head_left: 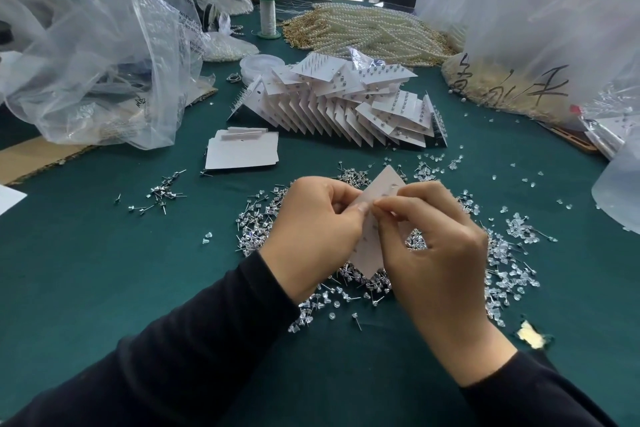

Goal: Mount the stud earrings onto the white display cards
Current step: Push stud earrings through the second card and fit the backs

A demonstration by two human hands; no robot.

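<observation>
Head view: left hand [317, 236] grips white card [372, 218] tilted above stud pile [256, 222] on tabletop [104, 253], steadying it w/ holes exposed; right hand [433, 236] pinches at card face, prob. pushing a stud thru, stud itself too small to see.

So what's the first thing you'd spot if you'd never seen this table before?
Probably the two bare hands, left hand and right hand, pinching one small white display card in the middle, over a glittery heap of tiny silver stud earrings on the dark green tablecloth. Behind them stands a long zigzag stack of filled white cards, and beyond it a big pile of cream pearl strands.
</observation>
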